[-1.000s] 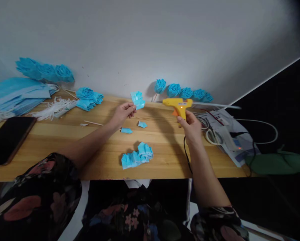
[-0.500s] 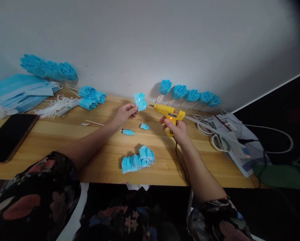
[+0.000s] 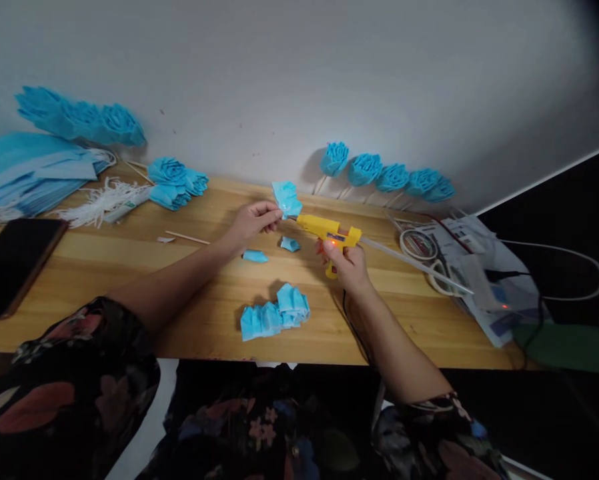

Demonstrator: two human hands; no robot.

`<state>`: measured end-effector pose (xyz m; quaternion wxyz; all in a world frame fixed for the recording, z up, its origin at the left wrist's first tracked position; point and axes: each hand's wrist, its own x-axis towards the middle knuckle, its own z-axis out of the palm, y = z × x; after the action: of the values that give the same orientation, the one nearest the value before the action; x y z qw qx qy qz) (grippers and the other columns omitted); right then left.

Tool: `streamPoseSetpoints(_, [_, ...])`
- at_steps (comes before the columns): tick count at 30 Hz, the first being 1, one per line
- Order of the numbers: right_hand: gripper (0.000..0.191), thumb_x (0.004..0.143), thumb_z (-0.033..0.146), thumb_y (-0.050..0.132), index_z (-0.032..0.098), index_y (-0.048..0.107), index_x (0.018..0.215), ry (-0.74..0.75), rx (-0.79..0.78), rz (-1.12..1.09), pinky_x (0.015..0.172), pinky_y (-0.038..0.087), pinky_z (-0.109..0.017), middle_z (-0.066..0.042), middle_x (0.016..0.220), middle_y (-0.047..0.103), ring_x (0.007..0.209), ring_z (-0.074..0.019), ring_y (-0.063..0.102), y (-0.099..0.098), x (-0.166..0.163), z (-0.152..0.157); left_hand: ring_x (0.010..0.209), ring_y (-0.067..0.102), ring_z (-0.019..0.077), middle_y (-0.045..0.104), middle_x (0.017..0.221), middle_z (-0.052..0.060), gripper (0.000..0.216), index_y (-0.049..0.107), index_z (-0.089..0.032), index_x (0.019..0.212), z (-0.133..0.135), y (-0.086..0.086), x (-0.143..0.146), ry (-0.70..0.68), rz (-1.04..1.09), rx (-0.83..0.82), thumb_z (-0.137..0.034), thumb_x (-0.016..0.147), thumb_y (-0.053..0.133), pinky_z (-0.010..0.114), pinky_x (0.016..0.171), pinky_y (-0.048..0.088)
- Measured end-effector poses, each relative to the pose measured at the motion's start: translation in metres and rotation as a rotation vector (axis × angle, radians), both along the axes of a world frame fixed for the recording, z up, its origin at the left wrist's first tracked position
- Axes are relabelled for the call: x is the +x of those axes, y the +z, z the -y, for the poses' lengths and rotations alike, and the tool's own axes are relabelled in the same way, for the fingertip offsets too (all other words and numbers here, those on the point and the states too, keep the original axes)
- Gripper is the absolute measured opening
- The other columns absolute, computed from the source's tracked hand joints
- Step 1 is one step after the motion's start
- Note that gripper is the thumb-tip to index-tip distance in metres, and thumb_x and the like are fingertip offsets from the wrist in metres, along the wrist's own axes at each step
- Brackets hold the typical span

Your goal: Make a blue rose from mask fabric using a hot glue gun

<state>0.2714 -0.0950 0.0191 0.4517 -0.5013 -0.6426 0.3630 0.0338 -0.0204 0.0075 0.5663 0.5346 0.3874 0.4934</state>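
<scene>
Between thumb and fingers, my left hand (image 3: 259, 220) pinches a blue fabric petal (image 3: 286, 196) by its lower edge. My right hand (image 3: 347, 262) is wrapped round a yellow hot glue gun (image 3: 324, 227), its red light lit and a long clear glue stick (image 3: 419, 263) sticking out of the back. The nozzle is at the petal's lower part, close to my left fingertips; whether it touches cannot be made out. Under the hands lie two small rolled blue pieces, one a curled petal (image 3: 290, 244), the other a pointed bud (image 3: 255, 256). Nearer me rests a pile of blue petals (image 3: 274, 319).
Several blue flowers on sticks (image 3: 364, 170) lean against the wall, with more flowers (image 3: 172, 181) at left. Blue face masks (image 3: 34, 167), white ear loops (image 3: 104, 203) and a phone (image 3: 19, 267) lie left. Tape (image 3: 418, 245), scissors (image 3: 444, 279) and a power strip (image 3: 487, 283) sit right.
The glue gun's nozzle has come left and down to the petal's lower part. The petal has turned in my left hand. The whole view has shifted slightly.
</scene>
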Motion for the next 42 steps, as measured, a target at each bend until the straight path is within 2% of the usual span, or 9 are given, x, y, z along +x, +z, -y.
streamPoseSetpoints(11, [0.067, 0.083, 0.085, 0.06, 0.02, 0.069, 0.071, -0.025, 0.0, 0.045, 0.06, 0.046, -0.031, -0.005, 0.072, 0.064, 0.064, -0.017, 0.054, 0.002, 0.001, 0.0, 0.06, 0.056, 0.009, 0.066, 0.067, -0.001, 0.028, 0.07, -0.018, 0.075, 0.001, 0.0, 0.0, -0.01, 0.045, 0.009, -0.041, 0.074, 0.085, 0.023, 0.06, 0.043])
streamPoseSetpoints(24, [0.065, 0.082, 0.085, 0.06, 0.021, 0.066, 0.07, -0.045, 0.004, 0.06, 0.064, 0.047, -0.032, -0.005, 0.071, 0.063, 0.067, -0.0183, 0.056, 0.005, 0.001, 0.0, 0.061, 0.056, 0.0096, 0.066, 0.067, -0.001, 0.031, 0.068, -0.018, 0.074, 0.001, 0.0, 0.0, -0.031, 0.038, -0.011, -0.043, 0.076, 0.086, 0.024, 0.061, 0.043])
streamPoseSetpoints(33, [0.062, 0.085, 0.081, 0.061, 0.021, 0.066, 0.067, -0.062, 0.027, 0.06, 0.064, 0.046, -0.032, -0.004, 0.067, 0.06, 0.065, -0.0177, 0.054, 0.009, 0.003, 0.0, 0.059, 0.056, 0.0075, 0.073, 0.075, 0.0, 0.018, 0.07, -0.018, 0.078, -0.002, -0.004, -0.001, -0.018, 0.054, -0.03, -0.032, 0.082, 0.081, 0.022, 0.06, 0.042])
streamPoseSetpoints(42, [0.058, 0.084, 0.077, 0.061, 0.022, 0.064, 0.066, -0.093, 0.007, 0.08, 0.063, 0.047, -0.032, -0.003, 0.063, 0.058, 0.065, -0.0187, 0.056, 0.012, 0.005, -0.001, 0.06, 0.058, 0.0076, 0.073, 0.075, -0.001, 0.015, 0.072, -0.019, 0.079, -0.003, -0.006, -0.002, -0.008, 0.076, -0.023, -0.032, 0.08, 0.079, 0.022, 0.06, 0.042])
